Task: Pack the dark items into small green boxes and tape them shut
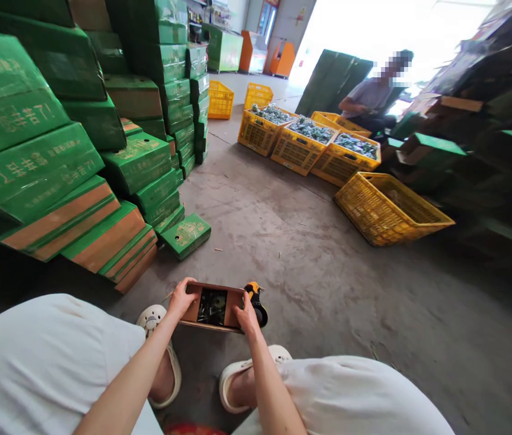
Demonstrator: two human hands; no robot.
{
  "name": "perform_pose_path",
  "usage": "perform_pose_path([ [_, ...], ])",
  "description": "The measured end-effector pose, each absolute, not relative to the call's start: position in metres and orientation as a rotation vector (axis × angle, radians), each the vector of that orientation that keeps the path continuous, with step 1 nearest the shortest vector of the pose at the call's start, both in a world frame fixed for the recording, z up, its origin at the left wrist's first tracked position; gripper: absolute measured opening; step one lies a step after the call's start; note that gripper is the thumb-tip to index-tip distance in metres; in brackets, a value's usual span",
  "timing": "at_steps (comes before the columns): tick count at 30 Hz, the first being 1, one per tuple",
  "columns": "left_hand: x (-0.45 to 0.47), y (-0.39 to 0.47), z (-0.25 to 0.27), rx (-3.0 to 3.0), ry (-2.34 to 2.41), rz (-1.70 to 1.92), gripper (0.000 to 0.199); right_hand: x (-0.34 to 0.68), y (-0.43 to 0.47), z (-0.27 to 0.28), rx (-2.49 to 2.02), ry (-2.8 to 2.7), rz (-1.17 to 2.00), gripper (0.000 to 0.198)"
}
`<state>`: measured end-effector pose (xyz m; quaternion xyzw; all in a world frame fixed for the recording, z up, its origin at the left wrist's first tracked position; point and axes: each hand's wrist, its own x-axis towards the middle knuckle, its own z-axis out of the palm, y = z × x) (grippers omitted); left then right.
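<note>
The left hand (181, 300) and right hand (247, 315) grip opposite ends of the open box (232, 298), which lies just left of the orange-and-black tool (259, 308); the box's long axis points toward it, right hand nearer.

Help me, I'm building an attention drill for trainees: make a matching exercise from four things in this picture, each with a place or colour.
1. Open carton
2. Tape dispenser
3. Nearest yellow crate
4. Clogs

A. Off-white
B. On the floor ahead, to the right
C. Held between the left hand and right hand
D. At the carton's right end

Pairs: 1-C, 2-D, 3-B, 4-A
</note>
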<state>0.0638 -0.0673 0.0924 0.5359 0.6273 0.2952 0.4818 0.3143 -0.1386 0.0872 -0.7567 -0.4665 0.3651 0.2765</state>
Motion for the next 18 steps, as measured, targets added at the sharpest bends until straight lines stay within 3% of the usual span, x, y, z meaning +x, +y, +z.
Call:
perform_pose_path([
  [8, 0.071, -0.057, 0.105, 1.047, 1.549, 0.725, 0.054, 0.314, -0.129, 0.072, -2.007, -1.114, 1.03, 0.069],
  [12, 0.074, -0.051, 0.103, 1.051, 1.622, 0.679, 0.041, 0.312, -0.132, 0.077, -2.11, -1.166, 0.917, 0.076],
  [18, 0.068, -0.057, 0.102, 1.194, 1.614, 0.577, 0.029, 0.293, -0.155, 0.096, -2.123, -1.464, 0.5, 0.09],
])
